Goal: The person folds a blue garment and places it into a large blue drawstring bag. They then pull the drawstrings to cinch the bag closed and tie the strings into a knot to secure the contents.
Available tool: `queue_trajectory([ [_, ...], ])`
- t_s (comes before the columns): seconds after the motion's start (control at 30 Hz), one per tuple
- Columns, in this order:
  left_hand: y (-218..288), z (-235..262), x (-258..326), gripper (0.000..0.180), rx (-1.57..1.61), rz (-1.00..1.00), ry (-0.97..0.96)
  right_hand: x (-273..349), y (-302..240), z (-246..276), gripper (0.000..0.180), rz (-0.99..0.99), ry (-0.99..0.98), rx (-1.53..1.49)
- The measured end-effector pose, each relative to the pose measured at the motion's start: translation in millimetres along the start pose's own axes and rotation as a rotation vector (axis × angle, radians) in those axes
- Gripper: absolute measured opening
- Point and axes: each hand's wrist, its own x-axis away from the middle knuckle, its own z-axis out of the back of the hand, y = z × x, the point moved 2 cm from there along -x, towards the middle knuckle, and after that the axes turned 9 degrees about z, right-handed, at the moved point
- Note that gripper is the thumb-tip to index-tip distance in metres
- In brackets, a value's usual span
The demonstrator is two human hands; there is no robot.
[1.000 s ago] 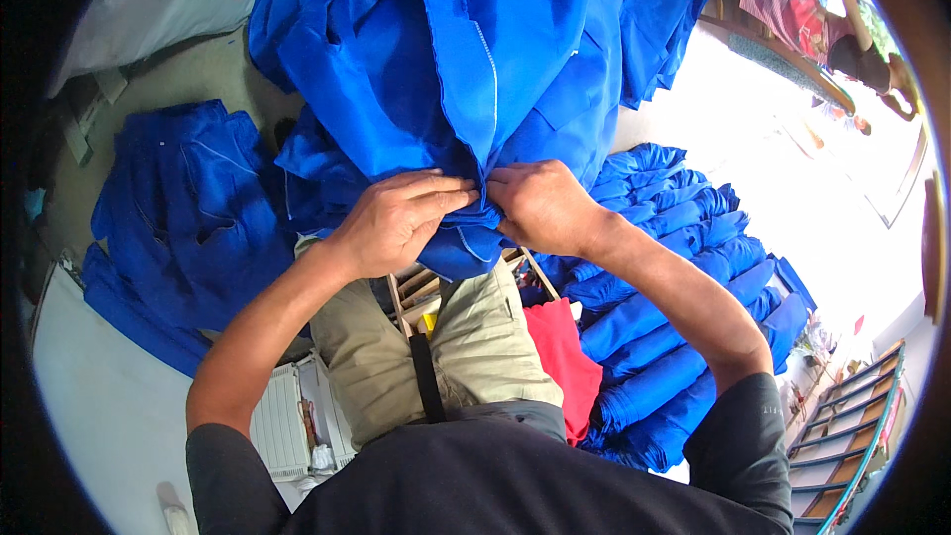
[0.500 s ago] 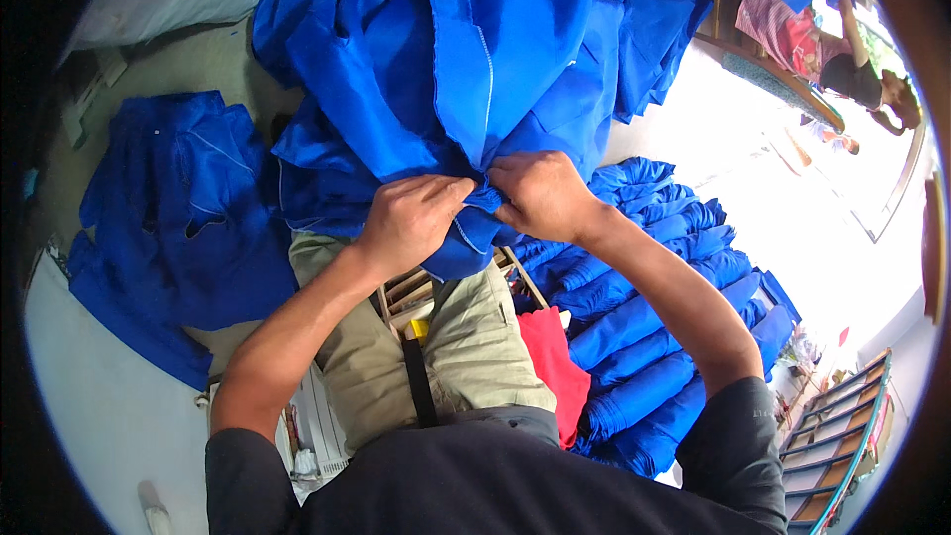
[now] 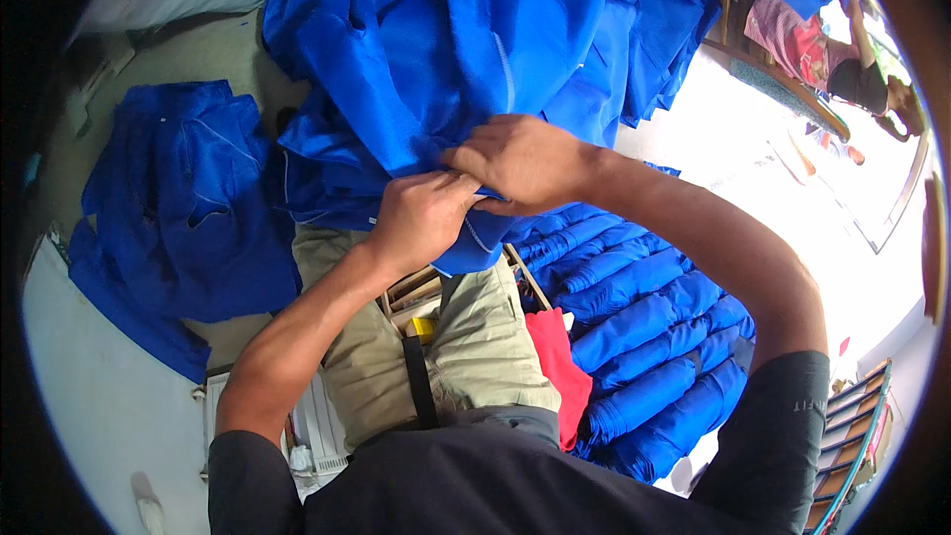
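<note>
Gathering an edge of blue fabric (image 3: 535,30)

The left hand (image 3: 421,218) and right hand (image 3: 523,163) meet, fingers bunched, both pinching the fabric; the right partly hides the grip. The step in hand looks like folding or aligning layers; the next move seems to call for keeping them even. The fabric spreads ahead of the hands, a flap (image 3: 474,256) hanging below. A blue garment (image 3: 218,263) lies left, blue bundles (image 3: 639,327) right.

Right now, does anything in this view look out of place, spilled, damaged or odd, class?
No spill or tear shows. Mildly untidy, perhaps: the loose blue garment at left lies creased, unlike the blue bundles lined up at right. The blue cloth bunched at the left hand and right hand looks ordinary.
</note>
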Motion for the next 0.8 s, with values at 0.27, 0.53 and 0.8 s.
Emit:
queue_trajectory([
  [0.27,2,-1,1,0.023,0.062,0.183,-0.065,33,-19,-25,0.046,-0.542,0.026,-0.135],
  [0.53,-30,16,-12,0.04,0.877,0.688,-0.422,16,-41,-43,0.024,-0.56,0.033,0.116],
  [0.8,-104,-65,-202,0.045,0.101,0.683,0.089,-29,-80,-63,0.013,-0.538,0.202,-0.014],
])
